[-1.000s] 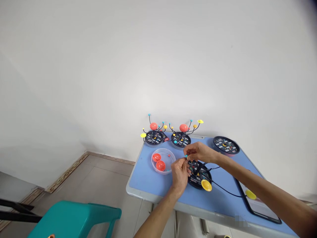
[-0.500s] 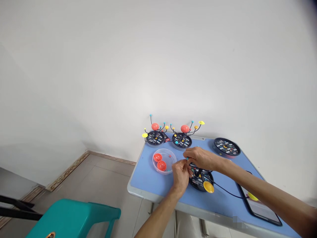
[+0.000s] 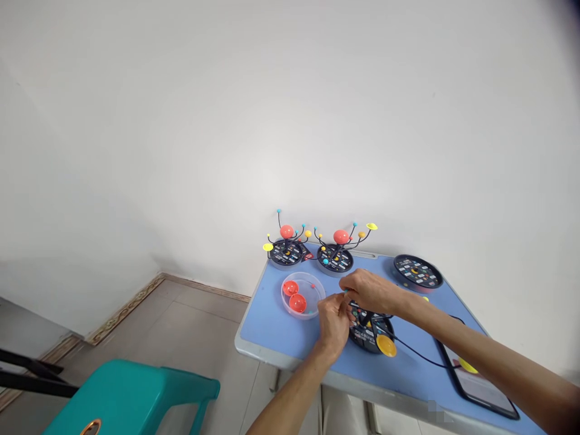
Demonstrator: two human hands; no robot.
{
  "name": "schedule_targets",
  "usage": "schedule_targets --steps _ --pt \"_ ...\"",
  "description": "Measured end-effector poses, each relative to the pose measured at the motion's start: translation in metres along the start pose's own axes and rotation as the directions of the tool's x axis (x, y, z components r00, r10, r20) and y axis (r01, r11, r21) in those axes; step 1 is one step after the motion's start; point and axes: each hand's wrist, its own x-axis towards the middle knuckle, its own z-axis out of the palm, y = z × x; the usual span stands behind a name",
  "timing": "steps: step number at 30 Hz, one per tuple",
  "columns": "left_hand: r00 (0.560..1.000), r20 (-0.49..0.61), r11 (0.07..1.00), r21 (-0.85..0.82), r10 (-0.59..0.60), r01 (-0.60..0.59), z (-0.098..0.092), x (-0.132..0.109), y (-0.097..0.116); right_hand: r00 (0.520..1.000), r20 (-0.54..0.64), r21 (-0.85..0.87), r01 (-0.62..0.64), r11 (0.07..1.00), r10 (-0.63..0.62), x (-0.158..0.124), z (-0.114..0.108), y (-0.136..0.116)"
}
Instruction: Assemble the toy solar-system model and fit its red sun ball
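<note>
Over the left edge of a partly built planet model (image 3: 371,338) on a round black base, both my hands meet. My left hand (image 3: 334,319) is closed in a pinch; its fingertips touch those of my right hand. My right hand (image 3: 368,289) is closed too, its fingers round a small blue ball (image 3: 347,292) that shows between the hands. The thin black arm under it is mostly hidden by my fingers. An orange-yellow half-ball (image 3: 386,345) hangs at the model's front right. A long black arm runs right to a yellow piece (image 3: 468,365).
Left of my hands stands a clear round tray (image 3: 312,309) with two red half-balls (image 3: 298,302) and small pieces. Two assembled planet models (image 3: 286,252) (image 3: 335,258) stand behind. A black round base (image 3: 417,272) lies back right, a tablet (image 3: 487,386) front right. A teal stool (image 3: 136,393) is on the floor.
The view has shifted slightly, so the table appears a little further right. My hands keep their pinch at the same spot, with the blue ball now more covered by my fingers.
</note>
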Motion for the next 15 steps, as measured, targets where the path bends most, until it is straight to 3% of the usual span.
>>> schedule_targets --steps 6,15 --pt "1.0 -0.006 0.999 0.034 0.025 -0.025 -0.001 -0.0006 -0.0019 0.998 0.048 -0.111 -0.037 0.993 0.042 -0.0022 -0.0053 -0.0102" --pt "1.0 -0.003 0.999 0.041 0.016 -0.016 -0.001 -0.0029 0.0011 0.992 0.09 -0.115 0.101 0.988 -0.09 -0.006 -0.0049 -0.0069"
